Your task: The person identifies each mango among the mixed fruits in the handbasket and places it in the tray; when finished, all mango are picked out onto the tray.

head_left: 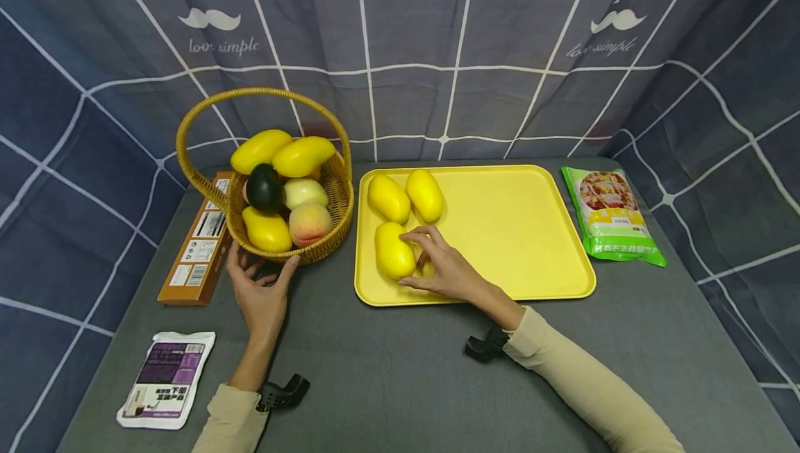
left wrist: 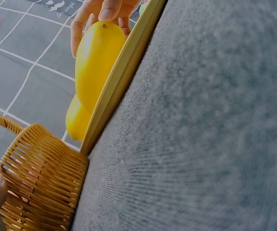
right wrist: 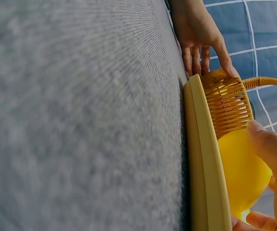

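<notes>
My right hand [head_left: 445, 265] pinches a yellow mango [head_left: 394, 251] on the yellow tray [head_left: 487, 231], thumb at its near end and fingers at its far end. Two more mangoes [head_left: 388, 199] lie just behind it at the tray's left end. My left hand [head_left: 261, 300] rests against the near side of the wicker basket [head_left: 340, 231], fingers spread and thumb [right wrist: 227, 65] at the rim. Inside the basket are several fruits: yellow mangoes [head_left: 262, 151], a dark avocado [head_left: 265, 189], a pale green fruit [head_left: 305, 193] and a peach [head_left: 310, 224].
An orange-brown box [head_left: 194, 258] lies left of the basket, partly behind it. Nearer the front left is a white and purple pouch [head_left: 167, 380]. A green snack bag [head_left: 612, 213] lies right of the tray. Grid-patterned cloth [head_left: 412, 43] hangs behind the grey table [head_left: 387, 369].
</notes>
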Demonstrator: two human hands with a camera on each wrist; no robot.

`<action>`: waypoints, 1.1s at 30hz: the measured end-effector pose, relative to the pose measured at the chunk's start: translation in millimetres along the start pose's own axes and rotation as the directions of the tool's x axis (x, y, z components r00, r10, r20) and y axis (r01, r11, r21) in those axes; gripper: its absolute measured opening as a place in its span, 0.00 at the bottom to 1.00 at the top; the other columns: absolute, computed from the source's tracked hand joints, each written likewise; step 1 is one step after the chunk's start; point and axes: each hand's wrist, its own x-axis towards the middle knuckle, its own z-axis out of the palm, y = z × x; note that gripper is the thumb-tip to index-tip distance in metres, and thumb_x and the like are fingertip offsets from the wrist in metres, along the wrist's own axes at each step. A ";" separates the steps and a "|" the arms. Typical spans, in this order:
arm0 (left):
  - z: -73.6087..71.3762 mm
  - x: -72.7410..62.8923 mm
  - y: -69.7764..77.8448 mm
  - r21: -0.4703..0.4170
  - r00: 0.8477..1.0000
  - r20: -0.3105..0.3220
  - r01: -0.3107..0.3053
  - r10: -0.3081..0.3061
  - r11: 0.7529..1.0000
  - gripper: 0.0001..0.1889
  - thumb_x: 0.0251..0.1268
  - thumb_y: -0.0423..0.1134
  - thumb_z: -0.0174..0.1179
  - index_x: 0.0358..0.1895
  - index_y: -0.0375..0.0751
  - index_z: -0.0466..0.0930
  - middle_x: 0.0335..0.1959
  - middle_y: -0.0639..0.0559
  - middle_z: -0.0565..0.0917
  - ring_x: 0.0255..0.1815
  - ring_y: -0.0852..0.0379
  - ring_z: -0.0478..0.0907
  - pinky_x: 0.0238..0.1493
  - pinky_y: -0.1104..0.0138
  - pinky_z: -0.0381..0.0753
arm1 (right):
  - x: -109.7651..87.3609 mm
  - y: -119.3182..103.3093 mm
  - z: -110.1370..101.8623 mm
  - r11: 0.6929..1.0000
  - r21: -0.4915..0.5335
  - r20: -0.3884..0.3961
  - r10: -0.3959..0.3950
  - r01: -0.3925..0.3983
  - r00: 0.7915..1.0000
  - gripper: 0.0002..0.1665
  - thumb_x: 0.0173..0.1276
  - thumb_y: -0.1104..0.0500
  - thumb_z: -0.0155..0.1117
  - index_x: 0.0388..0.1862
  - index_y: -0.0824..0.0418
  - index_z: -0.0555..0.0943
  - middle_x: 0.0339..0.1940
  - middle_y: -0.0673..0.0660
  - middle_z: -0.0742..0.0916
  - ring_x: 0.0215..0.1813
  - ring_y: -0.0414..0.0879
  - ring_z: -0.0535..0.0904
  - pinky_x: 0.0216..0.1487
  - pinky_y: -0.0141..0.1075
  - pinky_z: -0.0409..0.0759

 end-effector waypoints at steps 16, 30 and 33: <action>-4.3 6.8 -20.5 0.015 1.000 0.005 0.003 -0.003 1.000 0.48 0.56 0.37 0.72 0.77 0.46 0.51 0.69 0.39 0.64 0.62 0.44 0.69 0.45 0.64 0.73 | 68.6 -42.7 -26.5 0.980 -0.088 -0.057 -0.185 0.180 0.981 0.48 0.55 0.41 0.76 0.71 0.53 0.68 0.68 0.57 0.70 0.47 0.45 0.81 0.43 0.37 0.80; -0.8 10.8 -41.0 0.025 1.000 0.001 0.005 -0.005 1.000 0.50 0.54 0.42 0.73 0.77 0.57 0.50 0.71 0.46 0.64 0.62 0.49 0.69 0.44 0.71 0.73 | 163.1 -62.5 -15.4 0.978 -0.007 0.081 -0.207 0.208 0.975 0.45 0.62 0.41 0.69 0.74 0.53 0.64 0.72 0.61 0.64 0.48 0.44 0.76 0.47 0.35 0.78; -0.7 10.6 -40.3 0.021 1.000 0.008 0.005 -0.006 1.000 0.51 0.54 0.43 0.74 0.78 0.57 0.50 0.71 0.46 0.64 0.62 0.49 0.69 0.44 0.69 0.73 | 179.7 -64.4 -13.2 0.985 -0.003 0.108 -0.173 0.175 0.979 0.46 0.62 0.41 0.69 0.74 0.53 0.63 0.74 0.61 0.63 0.49 0.44 0.77 0.47 0.36 0.79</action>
